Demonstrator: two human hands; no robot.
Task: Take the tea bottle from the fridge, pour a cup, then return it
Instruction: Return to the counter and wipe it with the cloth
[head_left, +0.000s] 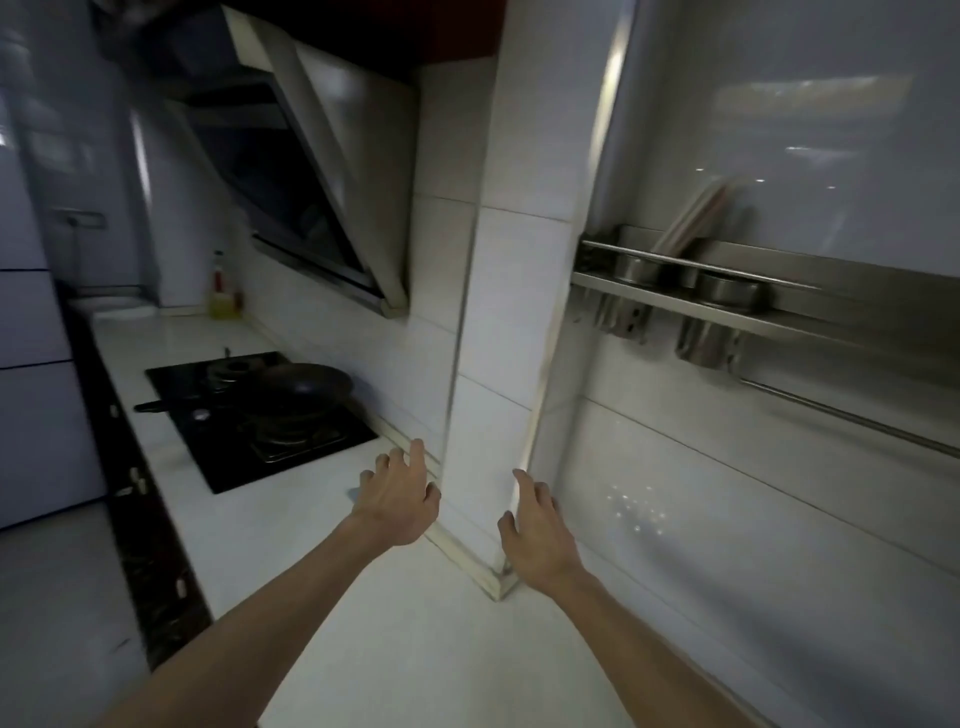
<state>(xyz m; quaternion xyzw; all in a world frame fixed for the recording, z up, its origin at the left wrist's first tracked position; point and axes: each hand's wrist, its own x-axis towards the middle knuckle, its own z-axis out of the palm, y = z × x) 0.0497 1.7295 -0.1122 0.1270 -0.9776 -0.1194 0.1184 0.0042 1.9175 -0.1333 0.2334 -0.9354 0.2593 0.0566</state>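
My left hand (397, 496) and my right hand (535, 532) both reach out over the white kitchen counter (405, 649), fingers spread, holding nothing. They hover on either side of a tiled wall column (498, 364). A pale fridge (31, 322) stands at the far left edge of the view, its doors closed. No tea bottle and no cup are in view.
A black hob (260, 421) with a dark frying pan (306, 387) lies to the left of my hands. A slanted range hood (311, 208) hangs above it. A yellow oil bottle (223, 296) stands at the counter's far end. A steel wall rack (691, 291) with utensil holders is on the right.
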